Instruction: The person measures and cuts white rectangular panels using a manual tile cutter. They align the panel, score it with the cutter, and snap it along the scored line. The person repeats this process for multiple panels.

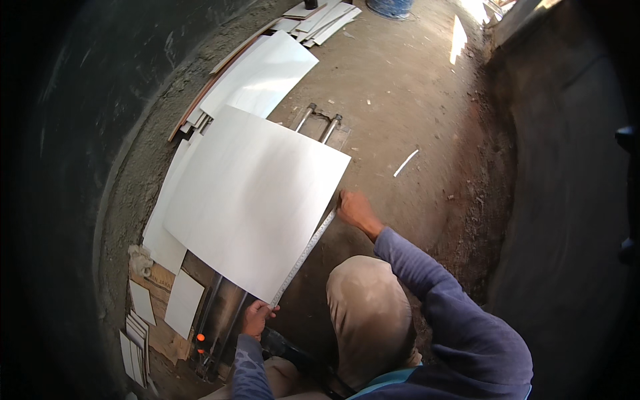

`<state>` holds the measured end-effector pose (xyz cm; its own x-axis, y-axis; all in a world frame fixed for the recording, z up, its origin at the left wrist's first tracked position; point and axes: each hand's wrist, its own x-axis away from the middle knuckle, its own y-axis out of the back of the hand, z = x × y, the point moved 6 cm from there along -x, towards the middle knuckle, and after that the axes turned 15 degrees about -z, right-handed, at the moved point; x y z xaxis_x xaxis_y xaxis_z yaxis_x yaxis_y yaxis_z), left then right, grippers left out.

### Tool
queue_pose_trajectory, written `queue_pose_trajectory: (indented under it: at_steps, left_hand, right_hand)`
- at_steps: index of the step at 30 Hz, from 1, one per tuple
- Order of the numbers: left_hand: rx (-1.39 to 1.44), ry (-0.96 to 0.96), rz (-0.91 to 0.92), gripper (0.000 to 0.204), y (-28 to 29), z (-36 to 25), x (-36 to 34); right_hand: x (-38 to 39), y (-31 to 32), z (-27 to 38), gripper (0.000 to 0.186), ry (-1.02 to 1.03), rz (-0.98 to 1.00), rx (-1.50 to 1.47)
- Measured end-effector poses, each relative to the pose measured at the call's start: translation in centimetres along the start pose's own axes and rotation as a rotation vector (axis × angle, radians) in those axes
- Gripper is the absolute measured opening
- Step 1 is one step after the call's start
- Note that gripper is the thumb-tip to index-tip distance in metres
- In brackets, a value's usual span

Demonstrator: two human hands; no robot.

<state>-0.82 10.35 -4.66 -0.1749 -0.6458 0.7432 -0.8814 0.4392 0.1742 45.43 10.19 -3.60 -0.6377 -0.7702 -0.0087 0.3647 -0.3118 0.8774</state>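
Observation:
A large white tile (257, 193) lies across a tile cutter (227, 317), whose metal rails show past both ends of it. Along the tile's right-hand edge stretches a white measuring tape (305, 259) with marks on it. My right hand (357, 212) is closed on the tape's far end, close to the tile's right corner. At the near corner, my left hand (257, 317) pinches the other end of the tape against the tile. The palms and parts of the fingers are hidden.
More white tiles (267, 73) lean and lie along the wall on the left. Cut tile pieces (183, 303) rest on cardboard (163, 333) at lower left. A blue bucket (390, 7) stands at the far end. A thin white strip (405, 163) lies on the dirt floor (427, 100).

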Motion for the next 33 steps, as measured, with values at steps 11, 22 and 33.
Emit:
queue_pose_trajectory:
  at_steps: [11,22,33]
  left_hand:
    - [0.001,-0.003,0.028,0.015,0.2,0.6,-0.3]
    - [0.045,0.011,0.021,0.015,0.0,0.6,-0.1]
    - [0.023,0.051,-0.006,0.014,0.1,0.4,0.0]
  right_hand:
    - [0.2,4.2,3.8,0.011,0.096,-0.205,-0.27]
    - [-1.2,2.0,3.8,0.011,0.106,-0.207,-0.211]
    - [-1.5,2.7,4.2,0.01,0.121,-0.206,-0.197]
